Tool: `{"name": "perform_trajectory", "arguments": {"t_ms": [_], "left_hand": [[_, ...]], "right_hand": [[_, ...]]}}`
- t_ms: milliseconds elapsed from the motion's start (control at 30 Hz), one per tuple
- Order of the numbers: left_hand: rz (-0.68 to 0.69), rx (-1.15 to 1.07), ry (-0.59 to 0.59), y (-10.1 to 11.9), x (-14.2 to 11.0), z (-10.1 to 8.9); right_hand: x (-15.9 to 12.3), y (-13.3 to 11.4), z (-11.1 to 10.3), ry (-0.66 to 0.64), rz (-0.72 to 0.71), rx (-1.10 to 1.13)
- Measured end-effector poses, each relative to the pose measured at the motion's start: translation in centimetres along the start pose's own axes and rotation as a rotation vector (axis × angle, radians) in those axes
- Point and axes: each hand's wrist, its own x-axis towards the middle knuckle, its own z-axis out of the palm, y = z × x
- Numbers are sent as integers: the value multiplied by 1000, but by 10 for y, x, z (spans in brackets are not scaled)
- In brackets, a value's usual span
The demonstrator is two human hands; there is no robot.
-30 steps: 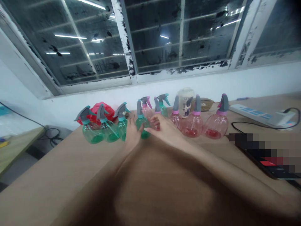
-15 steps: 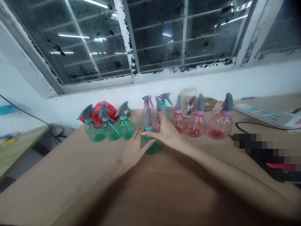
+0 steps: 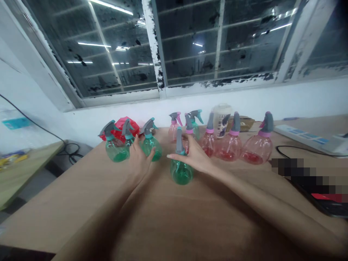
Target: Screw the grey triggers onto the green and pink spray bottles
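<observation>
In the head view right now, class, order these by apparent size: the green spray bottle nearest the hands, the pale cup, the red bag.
1. Green spray bottle, though nearest the camera.
2. Pale cup and red bag: unsure, both partly hidden.

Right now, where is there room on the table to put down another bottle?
The near half of the table, in front of the green bottle under the right hand, is bare. The back row by the wall is crowded: green bottles beside the left hand, pink bottles at right.
</observation>
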Motion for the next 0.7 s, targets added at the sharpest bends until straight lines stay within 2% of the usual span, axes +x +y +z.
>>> {"name": "perform_trajectory", "arguments": {"t_ms": [200,433,567,600,700], "left_hand": [[-61,24,-87,2,14,9],[-21,17,-20,-3,12,13],[-13,-102,75,3,-5,5],[-16,-164,66,7,-13,3],[-21,-319,-74,24,-42,-3]], "right_hand": [[1,-1,0,-15,-42,57],[-4,-4,5,19,-89,-8],[-7,-8,8,47,-86,-43],[-7,-9,9,61,-81,-46],[-7,-10,8,91,-69,-38]]}}
